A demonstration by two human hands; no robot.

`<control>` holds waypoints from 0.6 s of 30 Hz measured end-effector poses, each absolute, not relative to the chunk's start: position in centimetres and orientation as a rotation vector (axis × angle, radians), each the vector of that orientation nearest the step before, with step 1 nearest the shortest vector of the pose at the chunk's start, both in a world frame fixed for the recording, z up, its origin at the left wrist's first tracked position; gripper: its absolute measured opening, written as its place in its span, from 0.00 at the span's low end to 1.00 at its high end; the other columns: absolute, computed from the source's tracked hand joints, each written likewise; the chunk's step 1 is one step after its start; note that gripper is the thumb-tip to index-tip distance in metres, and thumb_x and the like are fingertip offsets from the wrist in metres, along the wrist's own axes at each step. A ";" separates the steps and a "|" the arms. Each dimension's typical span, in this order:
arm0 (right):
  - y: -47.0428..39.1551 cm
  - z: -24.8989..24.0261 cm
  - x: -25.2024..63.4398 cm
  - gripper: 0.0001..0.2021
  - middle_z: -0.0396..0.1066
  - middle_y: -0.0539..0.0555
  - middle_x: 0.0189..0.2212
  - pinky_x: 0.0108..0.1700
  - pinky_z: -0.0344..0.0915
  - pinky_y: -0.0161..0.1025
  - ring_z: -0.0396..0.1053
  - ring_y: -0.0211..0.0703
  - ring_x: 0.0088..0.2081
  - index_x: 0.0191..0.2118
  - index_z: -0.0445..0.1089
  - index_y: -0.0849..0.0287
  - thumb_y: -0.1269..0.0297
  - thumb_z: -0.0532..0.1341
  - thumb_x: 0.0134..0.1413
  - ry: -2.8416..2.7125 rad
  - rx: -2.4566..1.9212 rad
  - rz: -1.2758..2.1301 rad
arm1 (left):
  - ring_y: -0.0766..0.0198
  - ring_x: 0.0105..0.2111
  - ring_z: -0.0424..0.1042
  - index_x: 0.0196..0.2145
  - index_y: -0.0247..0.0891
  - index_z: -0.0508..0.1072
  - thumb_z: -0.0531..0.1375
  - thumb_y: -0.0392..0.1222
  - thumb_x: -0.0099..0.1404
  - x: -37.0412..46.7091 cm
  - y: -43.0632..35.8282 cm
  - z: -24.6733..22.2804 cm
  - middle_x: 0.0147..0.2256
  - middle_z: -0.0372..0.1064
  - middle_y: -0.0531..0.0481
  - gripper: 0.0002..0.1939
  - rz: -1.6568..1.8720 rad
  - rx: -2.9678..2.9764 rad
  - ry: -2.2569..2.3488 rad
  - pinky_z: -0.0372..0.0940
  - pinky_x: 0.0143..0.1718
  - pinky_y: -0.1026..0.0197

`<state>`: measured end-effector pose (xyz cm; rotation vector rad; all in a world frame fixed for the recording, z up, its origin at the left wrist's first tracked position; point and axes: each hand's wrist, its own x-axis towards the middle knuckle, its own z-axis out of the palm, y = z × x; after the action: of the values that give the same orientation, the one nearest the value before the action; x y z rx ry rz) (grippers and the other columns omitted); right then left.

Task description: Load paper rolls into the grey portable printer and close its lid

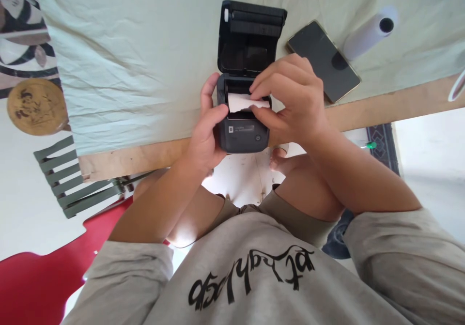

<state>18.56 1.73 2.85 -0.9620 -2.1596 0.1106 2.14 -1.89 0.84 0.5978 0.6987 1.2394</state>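
A small black portable receipt printer (242,138) is held over the table's front edge, its lid (250,37) swung up and back. My left hand (209,133) wraps around the printer's left side, thumb near the rim of the paper bay. Inside the bay lies white paper (240,102) with a torn front edge. My right hand (290,92) reaches in from the right, thumb and fingers closed on the paper's right part. How much of a roll sits beneath is hidden.
On the cloth-covered table (138,49), a dark smartphone (325,61) lies right of the printer, with a white paper roll (366,34) beyond it. At left are a round wooden stool (36,106), a green slatted rack (69,175) and a red chair (54,276).
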 end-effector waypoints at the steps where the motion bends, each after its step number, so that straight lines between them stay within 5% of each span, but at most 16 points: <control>1: 1.6 2.9 18.6 0.02 0.74 0.49 0.34 0.41 0.63 0.50 0.68 0.46 0.36 0.30 0.65 0.52 0.64 0.57 0.53 -2.161 -0.917 0.109 | 0.60 0.56 0.66 0.52 0.48 0.59 0.53 0.42 0.64 2.2 -1.9 1.0 0.48 0.69 0.54 0.18 1.249 0.593 0.689 0.67 0.51 0.55; 6: 0.4 3.8 18.5 0.00 0.73 0.47 0.32 0.37 0.62 0.48 0.69 0.45 0.38 0.33 0.65 0.51 0.64 0.57 0.54 -2.292 -0.652 0.180 | 0.59 0.58 0.64 0.51 0.50 0.59 0.55 0.40 0.63 2.2 -1.9 0.6 0.49 0.68 0.55 0.19 1.268 0.609 0.649 0.67 0.52 0.52; 12: 0.8 3.7 18.7 0.12 0.69 0.52 0.33 0.43 0.64 0.50 0.68 0.48 0.41 0.35 0.66 0.51 0.48 0.57 0.54 -2.141 -0.572 0.234 | 0.59 0.55 0.66 0.51 0.53 0.59 0.61 0.29 0.56 1.9 -2.2 0.8 0.49 0.68 0.58 0.29 1.206 0.624 0.684 0.68 0.51 0.54; 15: 2.1 2.8 19.0 0.14 0.65 0.56 0.42 0.45 0.66 0.46 0.65 0.49 0.47 0.42 0.65 0.53 0.52 0.59 0.53 -1.780 -0.808 0.191 | 0.56 0.54 0.68 0.53 0.53 0.57 0.64 0.31 0.53 1.8 -2.3 1.2 0.51 0.67 0.57 0.34 1.149 0.654 0.705 0.68 0.49 0.53; 18: 3.3 1.9 19.0 0.22 0.59 0.53 0.57 0.47 0.67 0.43 0.62 0.47 0.55 0.55 0.58 0.50 0.52 0.56 0.56 -1.630 -0.830 0.489 | 0.54 0.55 0.67 0.55 0.53 0.56 0.66 0.32 0.51 1.8 -2.4 1.4 0.54 0.65 0.55 0.37 1.134 0.697 0.753 0.67 0.50 0.52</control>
<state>18.96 3.26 1.94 -0.8304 -1.6299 0.4887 1.78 -2.35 1.42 0.6970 0.7526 1.1337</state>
